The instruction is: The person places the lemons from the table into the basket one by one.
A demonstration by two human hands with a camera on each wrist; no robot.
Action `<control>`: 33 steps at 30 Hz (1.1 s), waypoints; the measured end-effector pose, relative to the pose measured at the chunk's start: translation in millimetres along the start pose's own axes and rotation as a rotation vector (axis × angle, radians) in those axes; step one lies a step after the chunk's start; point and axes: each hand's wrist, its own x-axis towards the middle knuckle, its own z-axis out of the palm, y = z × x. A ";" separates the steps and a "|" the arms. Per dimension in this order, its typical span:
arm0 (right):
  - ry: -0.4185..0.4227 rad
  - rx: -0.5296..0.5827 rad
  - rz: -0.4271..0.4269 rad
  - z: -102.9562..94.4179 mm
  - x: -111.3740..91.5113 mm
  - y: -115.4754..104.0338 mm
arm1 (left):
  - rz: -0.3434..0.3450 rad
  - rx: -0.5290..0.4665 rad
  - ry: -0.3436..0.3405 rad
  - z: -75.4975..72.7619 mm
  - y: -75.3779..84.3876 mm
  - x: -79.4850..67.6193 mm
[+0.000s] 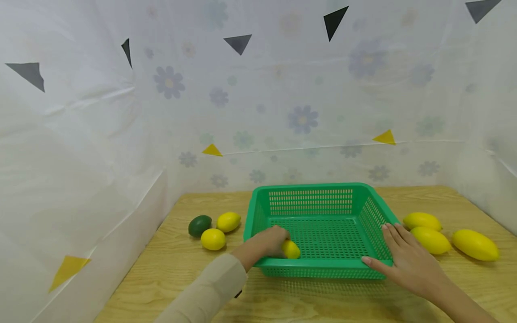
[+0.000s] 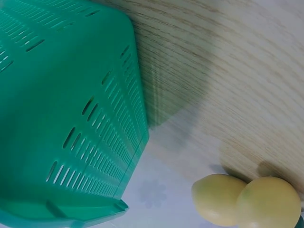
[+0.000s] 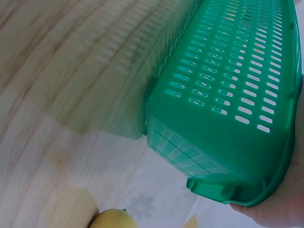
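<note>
A green plastic basket (image 1: 323, 264) with slotted walls stands on the table. My left hand (image 1: 268, 240) reaches over its front left corner and grips a yellow lemon (image 1: 291, 250) low inside the basket. Part of the lemon is hidden behind the fingers. At the front right corner my right hand (image 1: 409, 262) rests on the rim, its fingers straight along the right side and its thumb on the front edge. In the right wrist view, part of that hand (image 3: 280, 204) shows against the basket's rim.
Left of the basket lie two lemons (image 1: 213, 239) and a dark green fruit (image 1: 199, 226). Three larger, longer yellow fruits (image 1: 475, 245) sit to the right, close to my right hand. A pale flowered sheet (image 1: 258, 103) hangs behind the wooden table (image 1: 137, 291).
</note>
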 end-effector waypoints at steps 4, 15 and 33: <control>0.000 0.005 -0.001 -0.1 0.4 0.3 | -0.016 -0.010 -0.005 -1.0 0.4 -1.0; -0.004 0.007 -0.002 0.4 0.3 1.1 | -0.006 -0.020 -0.012 -3.0 -4.8 -3.5; -0.004 0.004 -0.004 0.6 0.3 1.7 | 0.093 -0.065 0.242 -7.9 -24.5 -22.7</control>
